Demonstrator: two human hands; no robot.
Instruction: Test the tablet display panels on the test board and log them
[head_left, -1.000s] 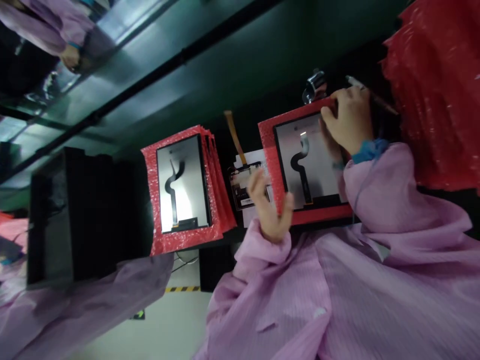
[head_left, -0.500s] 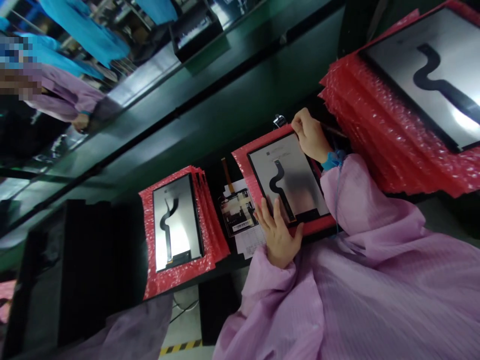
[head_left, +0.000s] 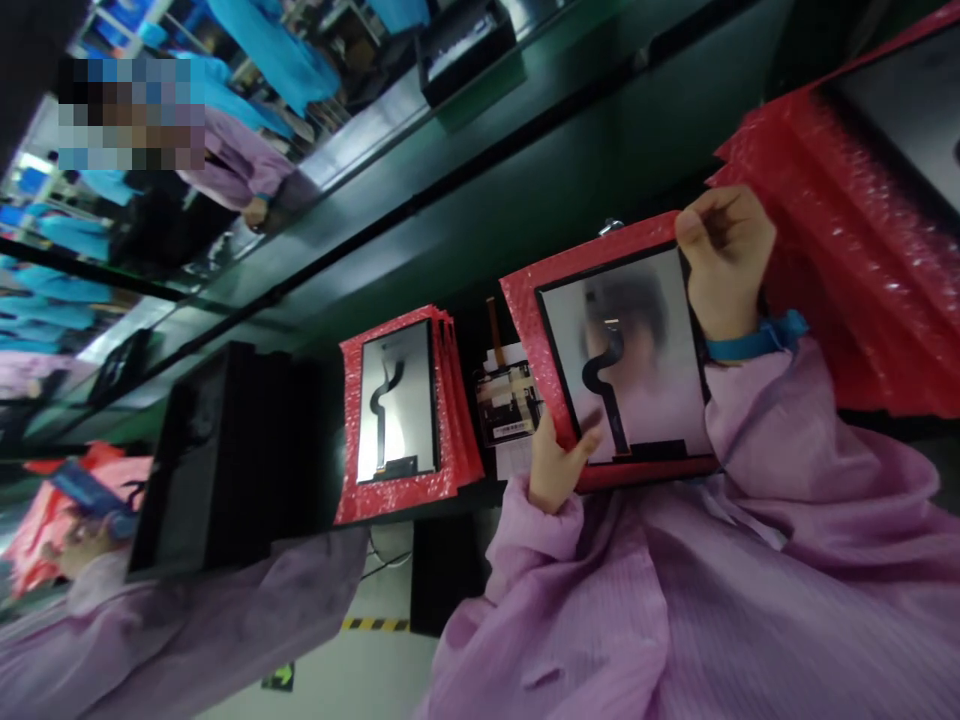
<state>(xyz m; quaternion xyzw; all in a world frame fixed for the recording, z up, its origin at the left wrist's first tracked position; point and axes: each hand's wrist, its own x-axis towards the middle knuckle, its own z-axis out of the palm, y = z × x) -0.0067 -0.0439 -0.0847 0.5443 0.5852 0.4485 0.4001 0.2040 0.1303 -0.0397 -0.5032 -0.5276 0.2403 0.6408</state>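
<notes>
A display panel (head_left: 660, 370) with a black ribbon cable (head_left: 600, 375) lies on a red bubble-wrap sheet (head_left: 525, 290), tilted up in front of my body. My right hand (head_left: 727, 260) pinches the sheet's top right corner between thumb and fingers. At the lower left edge, my left hand (head_left: 555, 465) grips the same sheet, its thumb over the panel's border and its other fingers partly hidden. Left of the sheet is a small electronic part (head_left: 506, 405) with a barcode label and an orange flex strip (head_left: 493, 325), resting on white paper.
On the left stands a stack of red bubble-wrap sheets (head_left: 469, 440) topped by another panel (head_left: 397, 410). A bigger red stack (head_left: 847, 270) is at the right. Beyond are a black box (head_left: 202, 460), a co-worker's hand (head_left: 82, 540) and another person's sleeve (head_left: 232, 150).
The panel and its sheet have been raised and tilted towards me. My left hand has gone from lying on the panel to gripping the sheet's edge. The view has shifted left.
</notes>
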